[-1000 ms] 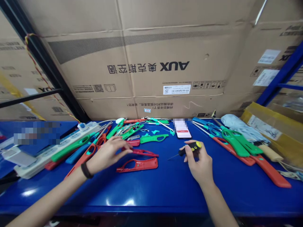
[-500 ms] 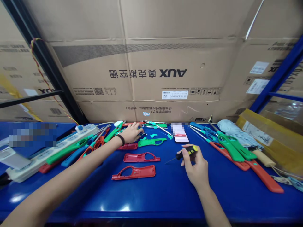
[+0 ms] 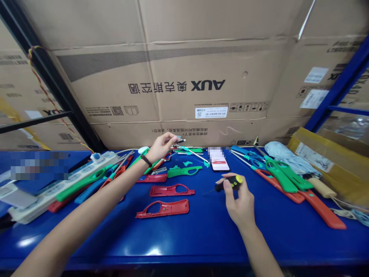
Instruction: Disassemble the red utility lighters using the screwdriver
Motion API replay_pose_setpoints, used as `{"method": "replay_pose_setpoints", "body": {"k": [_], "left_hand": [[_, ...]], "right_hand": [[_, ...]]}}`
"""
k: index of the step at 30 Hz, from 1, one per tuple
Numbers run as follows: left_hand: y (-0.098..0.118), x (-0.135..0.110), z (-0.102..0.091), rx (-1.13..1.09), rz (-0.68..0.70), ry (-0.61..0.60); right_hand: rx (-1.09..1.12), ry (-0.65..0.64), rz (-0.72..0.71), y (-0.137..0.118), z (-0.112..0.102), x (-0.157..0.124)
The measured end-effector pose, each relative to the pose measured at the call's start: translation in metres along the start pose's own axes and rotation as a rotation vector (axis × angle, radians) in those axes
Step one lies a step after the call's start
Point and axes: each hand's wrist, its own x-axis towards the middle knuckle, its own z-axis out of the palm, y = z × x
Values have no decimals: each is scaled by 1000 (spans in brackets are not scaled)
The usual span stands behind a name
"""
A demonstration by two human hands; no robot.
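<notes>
Pinched between the fingertips of my left hand is a small dark part with a pale tip, raised over the far side of the table. My right hand grips a screwdriver by its black and yellow handle, its thin shaft pointing left. Between my arms lie two red lighter half-shells, open side up. A green half-shell and another red one rest farther back, with small turquoise pieces close by.
At left are a white power strip and several long lighters. A phone lies at the back. More lighters, a folded umbrella and a yellow-taped carton sit at right. Cardboard walls the back.
My left hand has risen from the parts at the back, now with a small dark part in its fingertips. My right hand keeps the screwdriver in nearly the same place.
</notes>
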Motion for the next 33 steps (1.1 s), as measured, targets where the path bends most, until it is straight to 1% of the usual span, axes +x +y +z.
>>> {"method": "replay_pose_setpoints", "body": {"k": [2,3,4,6,8,10,12,15,16,18,19,21,24,26,28,30,33], "left_hand": [[16,2,3,-137,2,45],[24,3,3,-242,-5,76],[32,4,2,-437,-35,126],[49,5,-2,-790,-102,179],[66,3,-4,-1006,-156,139],[83,-2,-1,-1079,-156,70],[99,-10,7,-1052,-142,-12],[122,-20,24,-1040,-89,-82],[127,-23,28,-1052,-76,-111],[133,-27,32,-1089,-47,-129],[132,-29,32,-1104,-48,-110],[124,-35,26,-1106,-85,-30],[96,-50,14,-1015,-179,91],[73,-65,6,-929,-278,112],[54,-80,0,-851,-349,83],[40,-92,-3,-760,-339,35],[29,-105,-2,-683,-320,-71]], "right_hand": [[62,84,-76,6,1,0],[100,120,-122,10,2,0],[126,148,-179,14,2,1],[127,182,-292,20,1,2],[48,203,-392,21,0,5],[-91,231,-472,16,-1,8],[-218,260,-506,7,0,13],[-246,216,-460,-13,8,23],[-242,157,-424,-20,12,27],[-222,124,-370,-33,20,37],[-202,122,-360,-37,23,41],[-167,109,-391,-42,28,50],[-134,51,-503,-39,33,61],[-108,-39,-567,-33,38,66],[-109,-154,-626,-26,43,67],[-148,-257,-680,-19,49,66],[-242,-384,-746,-13,56,60]]}}
